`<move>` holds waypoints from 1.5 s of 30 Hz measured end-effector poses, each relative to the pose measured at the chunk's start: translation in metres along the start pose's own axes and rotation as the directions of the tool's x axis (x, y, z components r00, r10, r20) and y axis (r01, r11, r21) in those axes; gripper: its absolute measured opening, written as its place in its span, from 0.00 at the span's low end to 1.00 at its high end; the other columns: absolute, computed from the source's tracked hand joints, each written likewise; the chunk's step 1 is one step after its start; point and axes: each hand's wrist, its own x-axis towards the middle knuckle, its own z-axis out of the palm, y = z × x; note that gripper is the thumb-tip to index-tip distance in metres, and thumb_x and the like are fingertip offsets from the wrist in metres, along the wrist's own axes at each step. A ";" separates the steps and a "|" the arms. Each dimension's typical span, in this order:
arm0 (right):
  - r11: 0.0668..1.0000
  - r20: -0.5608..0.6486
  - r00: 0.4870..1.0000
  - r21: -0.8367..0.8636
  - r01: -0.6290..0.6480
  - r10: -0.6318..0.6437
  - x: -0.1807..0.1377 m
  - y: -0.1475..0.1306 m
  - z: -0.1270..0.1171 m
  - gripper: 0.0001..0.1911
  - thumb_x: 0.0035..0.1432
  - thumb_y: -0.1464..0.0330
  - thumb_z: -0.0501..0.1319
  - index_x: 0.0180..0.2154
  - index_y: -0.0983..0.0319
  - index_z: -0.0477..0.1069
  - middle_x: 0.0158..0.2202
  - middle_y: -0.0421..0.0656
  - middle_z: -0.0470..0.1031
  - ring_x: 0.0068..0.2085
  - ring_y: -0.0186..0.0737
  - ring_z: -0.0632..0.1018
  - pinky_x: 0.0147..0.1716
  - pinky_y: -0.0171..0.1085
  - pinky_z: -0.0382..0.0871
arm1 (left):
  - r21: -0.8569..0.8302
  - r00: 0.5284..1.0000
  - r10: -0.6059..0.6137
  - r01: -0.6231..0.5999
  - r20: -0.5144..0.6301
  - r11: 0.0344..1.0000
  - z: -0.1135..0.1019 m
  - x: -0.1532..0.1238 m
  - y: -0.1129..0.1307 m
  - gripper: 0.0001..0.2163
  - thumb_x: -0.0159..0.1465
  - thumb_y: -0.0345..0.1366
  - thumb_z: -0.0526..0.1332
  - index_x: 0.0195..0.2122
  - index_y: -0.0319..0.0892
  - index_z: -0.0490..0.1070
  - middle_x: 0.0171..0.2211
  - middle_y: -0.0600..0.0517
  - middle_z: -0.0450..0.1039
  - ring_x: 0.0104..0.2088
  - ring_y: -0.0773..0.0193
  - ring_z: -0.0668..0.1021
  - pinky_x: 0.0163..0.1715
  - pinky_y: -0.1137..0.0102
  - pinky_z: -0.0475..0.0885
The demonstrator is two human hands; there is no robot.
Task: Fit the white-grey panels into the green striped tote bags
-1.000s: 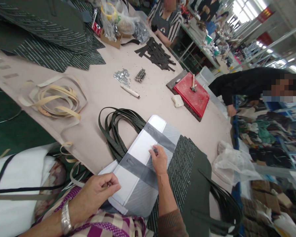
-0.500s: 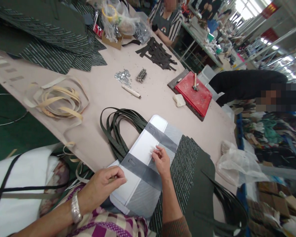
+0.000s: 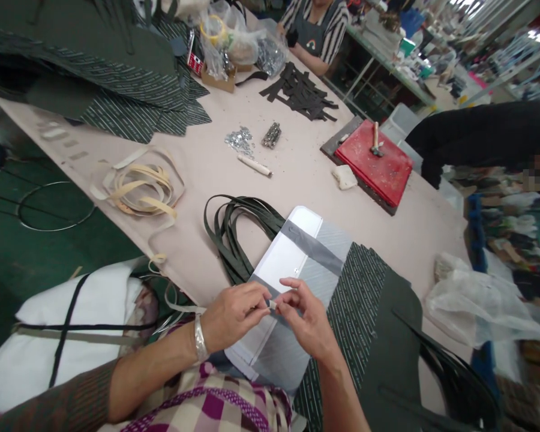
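tabletop (image 3: 306,168) above green floor (image 3: 103,249), pale piece (image 3: 272,305) in pinch of left hand (image 3: 234,315) and right hand (image 3: 308,318)

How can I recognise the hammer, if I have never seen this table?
On the pale table, toward its far right part, find the red slab. The hammer lies on top of it. Its light handle and dark head set it apart from the white, pen-like stick lying directly on the table.

Pale piece (image 3: 272,305), partly hidden
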 end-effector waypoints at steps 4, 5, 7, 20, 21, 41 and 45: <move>0.996 0.040 0.999 -0.083 0.020 -0.017 -0.001 -0.003 0.001 0.17 0.62 0.72 0.57 0.52 0.59 0.64 0.34 0.39 0.77 0.35 0.36 0.77 0.38 0.35 0.70 | 0.012 0.999 0.053 -0.053 0.001 0.999 0.004 -0.002 -0.002 0.09 0.66 0.28 0.56 0.28 0.41 0.68 0.34 0.50 0.75 0.36 0.64 0.76 0.37 0.70 0.68; 0.995 0.052 0.998 -0.100 0.024 -0.019 -0.001 -0.004 0.001 0.17 0.62 0.72 0.57 0.53 0.58 0.64 0.34 0.39 0.77 0.35 0.35 0.77 0.38 0.35 0.69 | 0.014 0.998 0.056 -0.056 -0.001 0.998 0.006 -0.002 -0.002 0.09 0.66 0.27 0.56 0.28 0.41 0.67 0.32 0.50 0.75 0.34 0.64 0.76 0.36 0.70 0.68; 0.992 0.073 0.997 -0.126 0.032 -0.023 -0.003 -0.004 0.002 0.17 0.62 0.73 0.56 0.53 0.57 0.64 0.34 0.38 0.78 0.35 0.35 0.77 0.38 0.35 0.69 | 0.013 0.999 0.054 -0.054 -0.005 0.998 0.008 -0.002 -0.002 0.10 0.66 0.27 0.56 0.27 0.41 0.66 0.30 0.51 0.73 0.32 0.65 0.74 0.35 0.71 0.66; 0.984 -0.124 0.989 -0.169 0.056 -0.077 -0.002 0.011 0.001 0.07 0.59 0.68 0.62 0.40 0.60 0.76 0.38 0.43 0.78 0.38 0.38 0.77 0.38 0.35 0.71 | -0.158 0.989 -0.134 0.123 -0.061 0.980 0.005 -0.002 0.003 0.10 0.64 0.29 0.60 0.25 0.40 0.67 0.29 0.53 0.74 0.31 0.68 0.76 0.33 0.74 0.69; 0.980 -0.100 0.990 -0.180 0.084 -0.103 -0.003 0.009 0.002 0.06 0.58 0.69 0.63 0.38 0.60 0.76 0.37 0.42 0.78 0.38 0.38 0.77 0.38 0.35 0.70 | -0.165 0.988 -0.142 0.132 -0.053 0.978 0.005 -0.002 0.003 0.10 0.64 0.29 0.60 0.25 0.40 0.68 0.29 0.53 0.74 0.31 0.68 0.76 0.34 0.74 0.69; 0.936 -0.604 0.775 -0.129 -0.328 0.188 0.056 0.087 -0.029 0.15 0.52 0.58 0.59 0.24 0.62 0.72 0.19 0.37 0.70 0.24 0.37 0.69 0.27 0.34 0.63 | -0.174 0.881 -0.465 0.472 0.084 0.864 0.008 -0.035 -0.017 0.12 0.61 0.40 0.58 0.22 0.43 0.68 0.38 0.50 0.76 0.41 0.61 0.77 0.40 0.70 0.69; 0.915 -0.608 0.774 -0.185 -0.357 0.179 0.059 0.084 -0.027 0.15 0.51 0.59 0.59 0.23 0.62 0.73 0.21 0.39 0.73 0.25 0.38 0.71 0.28 0.35 0.63 | -0.195 0.880 -0.469 0.475 0.076 0.858 0.007 -0.037 -0.017 0.12 0.61 0.39 0.59 0.21 0.43 0.68 0.36 0.50 0.76 0.41 0.60 0.77 0.39 0.70 0.69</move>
